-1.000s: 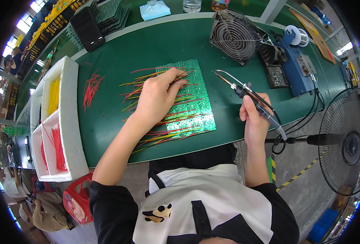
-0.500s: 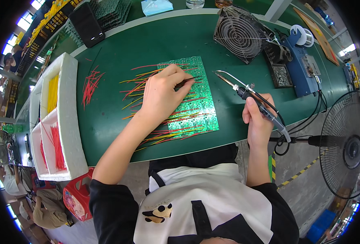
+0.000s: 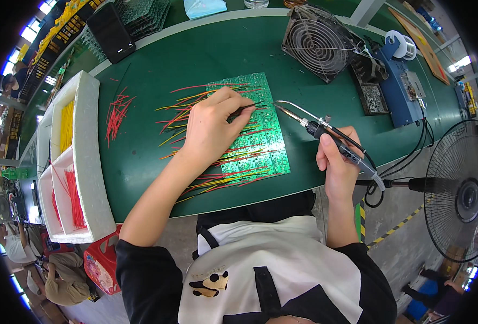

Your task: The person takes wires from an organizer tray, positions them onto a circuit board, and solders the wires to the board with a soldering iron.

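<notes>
Soldering at a green circuit board (image 3: 252, 135) mid-table.
Left hand (image 3: 212, 127) resting on the board, grip pinched narrow on a thin dark wire (image 3: 247, 108); right hand (image 3: 336, 162) wrapped around soldering iron (image 3: 325, 132), tip hovering just beside board's right edge.

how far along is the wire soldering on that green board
Done: many red and yellow wires already lie across the green board. In hand: the left hand pinches a thin dark piece on the board; the right hand holds the soldering iron beside it. Left: loose red wires on the table, more in the white trays.
</notes>
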Demonstrator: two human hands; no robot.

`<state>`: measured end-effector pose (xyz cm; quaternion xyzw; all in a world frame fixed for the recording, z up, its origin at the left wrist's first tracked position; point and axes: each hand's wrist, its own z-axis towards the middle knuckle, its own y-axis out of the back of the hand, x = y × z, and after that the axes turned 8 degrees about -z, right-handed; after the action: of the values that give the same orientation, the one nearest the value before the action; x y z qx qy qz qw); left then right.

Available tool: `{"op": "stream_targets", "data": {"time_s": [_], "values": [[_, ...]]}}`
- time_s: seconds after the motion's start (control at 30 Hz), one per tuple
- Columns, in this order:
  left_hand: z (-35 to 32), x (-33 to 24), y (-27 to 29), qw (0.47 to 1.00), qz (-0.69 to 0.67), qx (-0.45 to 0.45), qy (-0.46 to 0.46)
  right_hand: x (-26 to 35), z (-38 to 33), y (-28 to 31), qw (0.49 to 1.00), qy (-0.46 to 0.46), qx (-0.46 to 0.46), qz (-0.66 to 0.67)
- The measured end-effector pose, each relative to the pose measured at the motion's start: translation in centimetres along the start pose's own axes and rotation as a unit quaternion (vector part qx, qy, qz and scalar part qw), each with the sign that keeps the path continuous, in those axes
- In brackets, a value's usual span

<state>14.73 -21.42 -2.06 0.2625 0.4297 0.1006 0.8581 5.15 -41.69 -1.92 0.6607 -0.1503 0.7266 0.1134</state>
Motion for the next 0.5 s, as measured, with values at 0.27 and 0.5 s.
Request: {"op": "stream_targets", "data": {"time_s": [0.27,0.5], "values": [[-0.12,0.26,-0.14,1.000,-0.002,-0.007,-0.016,0.04,-0.02,-0.08,1.000,-0.004,0.015,-0.016],[-0.21,0.18,0.01,1.000,0.001,-0.008,-0.010,-0.06,0.12,-0.39,1.000,0.001,0.021,-0.019]]}}
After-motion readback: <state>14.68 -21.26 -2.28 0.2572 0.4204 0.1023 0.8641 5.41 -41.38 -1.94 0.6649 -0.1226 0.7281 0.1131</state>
